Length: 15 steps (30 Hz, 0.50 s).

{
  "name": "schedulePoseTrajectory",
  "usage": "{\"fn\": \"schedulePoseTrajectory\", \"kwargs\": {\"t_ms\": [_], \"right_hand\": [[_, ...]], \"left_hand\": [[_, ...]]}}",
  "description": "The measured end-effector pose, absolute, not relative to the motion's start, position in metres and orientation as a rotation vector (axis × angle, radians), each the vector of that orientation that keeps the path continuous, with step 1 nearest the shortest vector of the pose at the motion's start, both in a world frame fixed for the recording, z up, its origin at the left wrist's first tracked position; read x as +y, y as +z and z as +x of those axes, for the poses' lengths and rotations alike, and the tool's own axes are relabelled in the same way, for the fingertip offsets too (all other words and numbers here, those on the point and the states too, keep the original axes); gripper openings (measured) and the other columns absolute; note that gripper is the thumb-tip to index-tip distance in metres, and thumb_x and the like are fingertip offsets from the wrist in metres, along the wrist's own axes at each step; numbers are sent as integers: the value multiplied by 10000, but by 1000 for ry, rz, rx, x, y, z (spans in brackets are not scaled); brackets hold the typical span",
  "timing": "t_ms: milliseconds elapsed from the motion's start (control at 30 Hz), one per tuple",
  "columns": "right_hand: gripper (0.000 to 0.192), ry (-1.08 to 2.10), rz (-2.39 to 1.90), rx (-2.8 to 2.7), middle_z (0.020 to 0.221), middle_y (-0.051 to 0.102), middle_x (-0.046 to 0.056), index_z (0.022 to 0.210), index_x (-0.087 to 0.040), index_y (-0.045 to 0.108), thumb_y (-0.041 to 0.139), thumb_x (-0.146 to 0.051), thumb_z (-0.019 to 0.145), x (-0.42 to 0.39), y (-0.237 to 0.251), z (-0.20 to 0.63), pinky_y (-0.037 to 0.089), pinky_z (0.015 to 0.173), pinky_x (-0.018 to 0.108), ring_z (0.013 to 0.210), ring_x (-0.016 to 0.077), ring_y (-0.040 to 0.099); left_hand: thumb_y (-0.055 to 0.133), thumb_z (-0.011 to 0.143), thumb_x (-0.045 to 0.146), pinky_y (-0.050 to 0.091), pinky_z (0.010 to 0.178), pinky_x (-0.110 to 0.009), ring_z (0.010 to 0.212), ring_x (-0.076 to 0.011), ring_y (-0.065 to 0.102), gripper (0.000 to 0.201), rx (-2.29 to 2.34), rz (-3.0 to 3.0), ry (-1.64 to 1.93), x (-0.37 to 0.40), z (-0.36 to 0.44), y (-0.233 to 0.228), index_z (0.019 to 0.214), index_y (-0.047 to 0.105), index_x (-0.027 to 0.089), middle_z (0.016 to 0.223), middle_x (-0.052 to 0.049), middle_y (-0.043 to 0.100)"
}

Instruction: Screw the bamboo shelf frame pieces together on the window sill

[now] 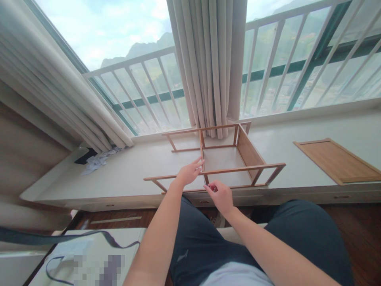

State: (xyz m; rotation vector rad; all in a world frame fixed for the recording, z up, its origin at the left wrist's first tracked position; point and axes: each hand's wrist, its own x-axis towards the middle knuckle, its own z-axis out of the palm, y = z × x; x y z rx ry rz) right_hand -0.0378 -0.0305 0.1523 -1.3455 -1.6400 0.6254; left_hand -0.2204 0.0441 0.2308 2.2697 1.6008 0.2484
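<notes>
Brown wooden shelf frame (pixel 232 170) lies on its side on the white window ledge (pixel 125 174), in front of the middle curtain (pixel 212 67), long rails running left to right, near one along the ledge's front edge. One wooden end panel (pixel 251 151) sits in the frame at the right of the middle bay; left end is bare rails and crossbars. Left hand (pixel 189 172) is over the near rail, fingers extended toward the middle crossbar, fingertips at it; can't tell if it's actually gripping. Right hand (pixel 219 194) is just below the near rail, by the same crossbar joint, fingers curled in, thumb and forefinger close together; can't tell whether something small is pinched there. Second, loose wooden panel (pixel 339 161) lies flat on the ledge to the right, apart from the frame. Far left of ledge: crumpled papers (pixel 97 162) beside a dark object (pixel 85 156), too small to ID, under the left curtain (pixel 65 83). White railing (pixel 139 79) across the windows behind. Drawer fronts under the ledge. Lower left: white box-like surface (pixel 133 238) with a dark strap (pixel 29 237) across it, part pixelated. Person's dark trousers (pixel 199 238) fill bottom center.
</notes>
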Motion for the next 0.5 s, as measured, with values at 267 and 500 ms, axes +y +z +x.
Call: {"fn": "schedulePoseTrajectory", "kwargs": {"t_ms": [267, 500], "right_hand": [[352, 793, -1410, -1586, 620, 681, 36, 685, -222, 708, 596, -489, 886, -32, 161, -40, 384, 617, 285, 577, 181, 585], [407, 1191, -1297, -1296, 522, 640, 31, 563, -199, 650, 631, -515, 819, -32, 166, -47, 374, 530, 270, 490, 150, 515]], "left_hand": [[377, 981, 365, 372, 1139, -347, 1317, -206, 532, 519, 1615, 2262, 255, 43, -220, 232, 1497, 408, 407, 1608, 88, 285], [392, 978, 356, 390, 1128, -351, 1286, -203, 558, 514, 1625, 2265, 255, 43, -219, 232, 1487, 415, 425, 1605, 97, 293]]}}
